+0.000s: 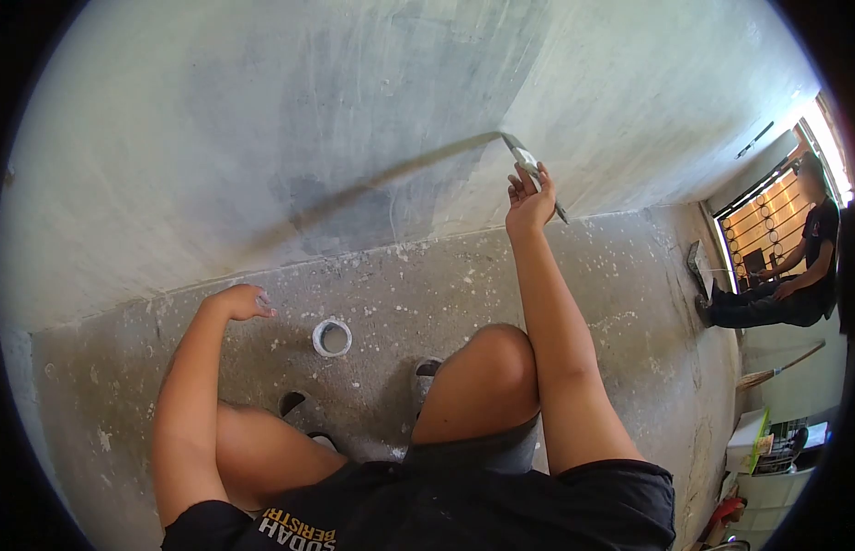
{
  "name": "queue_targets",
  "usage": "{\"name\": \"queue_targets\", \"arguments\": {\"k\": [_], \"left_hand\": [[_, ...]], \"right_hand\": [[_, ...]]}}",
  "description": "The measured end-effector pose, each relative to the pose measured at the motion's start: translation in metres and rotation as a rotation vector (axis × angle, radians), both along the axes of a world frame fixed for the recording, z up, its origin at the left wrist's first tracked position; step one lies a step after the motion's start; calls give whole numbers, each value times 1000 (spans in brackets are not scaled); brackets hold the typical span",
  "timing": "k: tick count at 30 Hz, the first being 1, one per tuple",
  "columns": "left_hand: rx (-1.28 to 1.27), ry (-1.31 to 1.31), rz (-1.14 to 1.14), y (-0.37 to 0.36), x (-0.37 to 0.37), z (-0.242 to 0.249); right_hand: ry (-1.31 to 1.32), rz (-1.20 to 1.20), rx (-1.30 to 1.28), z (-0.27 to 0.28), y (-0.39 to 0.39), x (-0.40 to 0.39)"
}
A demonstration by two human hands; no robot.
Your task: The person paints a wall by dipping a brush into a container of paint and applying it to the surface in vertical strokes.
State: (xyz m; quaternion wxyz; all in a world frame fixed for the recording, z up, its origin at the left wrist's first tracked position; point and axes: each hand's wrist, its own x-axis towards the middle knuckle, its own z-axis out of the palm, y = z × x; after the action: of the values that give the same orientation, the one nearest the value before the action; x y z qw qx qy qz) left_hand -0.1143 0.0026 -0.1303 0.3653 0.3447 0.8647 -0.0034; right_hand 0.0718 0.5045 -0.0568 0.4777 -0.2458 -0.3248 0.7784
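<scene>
My right hand [530,204] is raised near the wall with its fingers wrapped round a flat scraper-like tool [523,160], whose upper tip touches the wall [354,83]. From that tip a dark curved shadow or streak runs down to the left across a grey patch on the wall. My left hand [246,302] hangs above the floor at the foot of the wall, fingers apart and bent a little, with nothing in it and whitish smears on the fingertips. To its right, a small white-rimmed round container [332,339] stands on the floor.
The concrete floor [473,280] is spotted with white. At the right a person [818,239] in dark clothes sits near a barred window [767,216]. Below are a broom [776,367] and a white box [745,441]. Part of another person in red [727,510] shows at lower right.
</scene>
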Motion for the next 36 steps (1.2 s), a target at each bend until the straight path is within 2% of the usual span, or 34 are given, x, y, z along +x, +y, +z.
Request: {"name": "queue_targets", "arguments": {"k": [11,18,24,29,30,31,32,33,34,35,36], "left_hand": [[13,-16,-10,-5,-5,-8],[-7,-40,22,4,3,7],[27,11,-36,13,-2,2],[28,-74,-1,25,-13,-11],[-5,-19,-106,22,-27,-33],[-2,41,-193,30,-28,-33],[50,40,-152,41,-16,-12],[15,35,-194,46,-26,-26],[1,48,-163,57,-20,-12],[30,-78,-49,60,-31,-25],[43,-77,-28,69,-26,-16]], "right_hand": [[-61,59,43,-4,-1,-1],[-93,62,64,-8,2,1],[-208,92,101,-22,10,11],[-564,324,277,-67,29,22],[-663,439,330,-83,38,25],[-824,549,502,-114,48,27],[-993,624,424,-118,45,34],[-1096,774,543,-131,46,40],[-997,865,731,-136,35,50],[-1094,1100,897,-160,46,48],[-1245,1114,829,-155,34,54]]}}
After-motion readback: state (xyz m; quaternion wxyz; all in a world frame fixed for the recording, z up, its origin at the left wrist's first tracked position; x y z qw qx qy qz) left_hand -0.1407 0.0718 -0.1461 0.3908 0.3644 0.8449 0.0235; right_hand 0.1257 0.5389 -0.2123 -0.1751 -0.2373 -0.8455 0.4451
